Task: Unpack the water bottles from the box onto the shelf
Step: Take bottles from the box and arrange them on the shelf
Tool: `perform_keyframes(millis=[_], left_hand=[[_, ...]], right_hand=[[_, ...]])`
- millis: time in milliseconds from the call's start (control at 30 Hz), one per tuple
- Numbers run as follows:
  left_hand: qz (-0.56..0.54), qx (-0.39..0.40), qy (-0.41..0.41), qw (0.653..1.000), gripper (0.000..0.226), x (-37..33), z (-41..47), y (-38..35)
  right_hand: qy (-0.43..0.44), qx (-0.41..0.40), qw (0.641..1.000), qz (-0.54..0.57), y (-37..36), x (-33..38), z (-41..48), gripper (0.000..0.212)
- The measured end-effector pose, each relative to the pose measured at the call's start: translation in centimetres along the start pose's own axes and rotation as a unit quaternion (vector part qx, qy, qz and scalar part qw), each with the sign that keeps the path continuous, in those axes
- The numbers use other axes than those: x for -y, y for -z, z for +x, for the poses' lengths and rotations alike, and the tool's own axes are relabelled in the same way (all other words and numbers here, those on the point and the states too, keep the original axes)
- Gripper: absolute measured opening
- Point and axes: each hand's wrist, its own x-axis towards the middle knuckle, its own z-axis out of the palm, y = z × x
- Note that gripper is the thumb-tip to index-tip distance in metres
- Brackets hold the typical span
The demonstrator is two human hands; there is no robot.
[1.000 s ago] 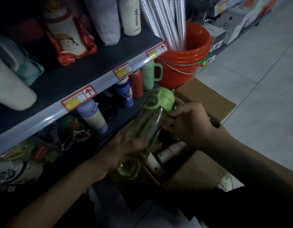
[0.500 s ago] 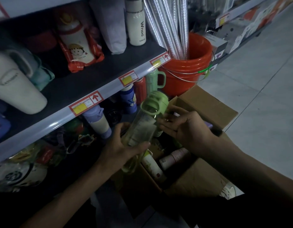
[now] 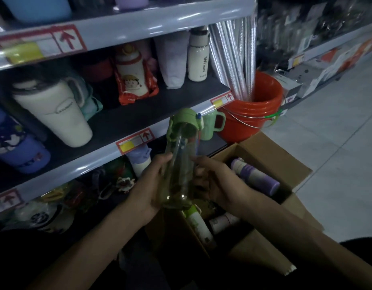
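**Clear bottle, green lid: held at the shelf front**

Clear bottle [image 3: 178, 170], green lid uppermost, near upright, mid-frame above the left edge of the box [image 3: 272, 155]; left hand [image 3: 147, 191] curled round its lower body from 9 o'clock; right hand [image 3: 216, 185] curled against it from 3 o'clock.

Box: cardboard, flaps open, on the floor [image 3: 337, 143] at 4 o'clock; a purple-capped bottle [image 3: 256, 176] and others lie inside.

Shelf [image 3: 118, 122]: dark deck, grey lip with red-and-yellow tags, at 10 o'clock; carries a cream tumbler [image 3: 55, 116] and a white flask [image 3: 198, 59].

Orange bucket [image 3: 254, 114] holding silver rolls at 2 o'clock.

Floor: pale tiles; aisle dim.
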Motion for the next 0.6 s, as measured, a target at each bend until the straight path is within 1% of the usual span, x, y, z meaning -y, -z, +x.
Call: perform_keyframes(millis=[67,100,167,200,267,300,400,500,600], left_hand=[[0.003,-0.009,-0.004,1.0,0.03,0.0,0.0,0.2],[0.005,-0.009,-0.007,1.0,0.034,0.1,0.0,0.3],[0.0,-0.012,-0.014,1.0,0.041,0.0,-0.1,0.3],[0.0,-0.017,-0.018,1.0,0.042,-0.2,-0.1,0.4],[0.02,-0.021,-0.036,0.999,0.045,-0.9,-0.4,0.4],[0.039,-0.023,-0.047,0.998,0.049,-1.4,-0.5,0.4],[0.064,-0.042,-0.088,0.993,0.054,-2.3,-0.5,1.1],[0.045,-0.054,-0.09,0.993,0.051,-3.4,-0.8,1.5],[0.037,-0.047,-0.106,0.993,0.032,-4.4,-1.0,2.0]], right_hand=[[0.001,0.002,1.0,-0.014,-0.3,0.1,0.1,0.054],[0.005,0.005,1.0,-0.016,-0.5,0.3,0.1,0.057],[0.016,0.022,0.999,-0.022,-0.7,0.7,0.3,0.06],[0.021,0.033,0.999,-0.031,-0.9,0.7,0.3,0.059],[0.042,0.044,0.997,-0.055,-1.6,0.5,0.3,0.048],[0.054,0.042,0.996,-0.064,-1.9,0.2,0.2,0.048],[0.079,0.047,0.992,-0.086,-2.7,-0.6,0.5,0.062],[0.101,0.042,0.989,-0.104,-3.4,-0.2,0.9,0.068],[0.108,0.041,0.982,-0.15,-4.0,0.1,1.6,0.067]])
